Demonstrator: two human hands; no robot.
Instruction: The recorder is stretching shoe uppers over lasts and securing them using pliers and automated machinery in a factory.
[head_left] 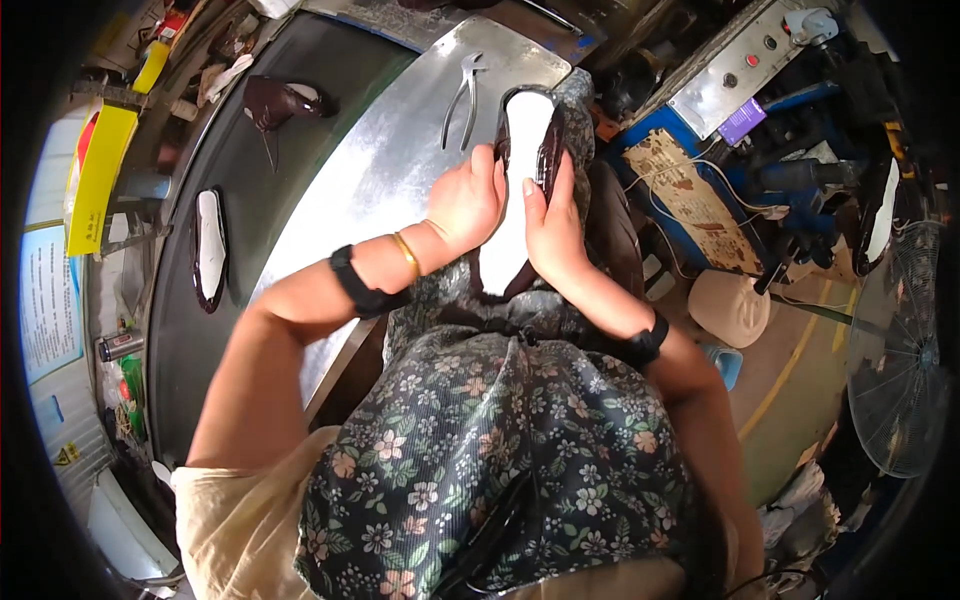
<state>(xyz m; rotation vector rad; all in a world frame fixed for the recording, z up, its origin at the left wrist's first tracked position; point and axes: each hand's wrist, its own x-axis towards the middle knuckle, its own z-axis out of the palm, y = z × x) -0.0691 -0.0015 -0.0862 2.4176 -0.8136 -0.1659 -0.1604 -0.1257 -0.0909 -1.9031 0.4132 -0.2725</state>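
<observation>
Both of my hands hold a dark, glossy shoe (548, 150) bottom up over my lap, its long white underside (530, 115) facing me. My left hand (468, 200) has its fingers curled against the shoe's left edge. Along the right edge lies my right hand (556, 225), with the thumb on the white underside and the fingers pressed to the dark side. The fingertips under the shoe are hidden. Beyond my left hand, a pair of metal pincers (463, 105) rests on the shiny metal tabletop (385, 130).
On the black belt (270, 215) at left lie a dark shoe with a white bottom (209, 245) and a dark shoe upper (280, 105) with a thread. A blue machine with a control panel (745, 70) stands at right, near a fan (915, 355) and a beige container (728, 308).
</observation>
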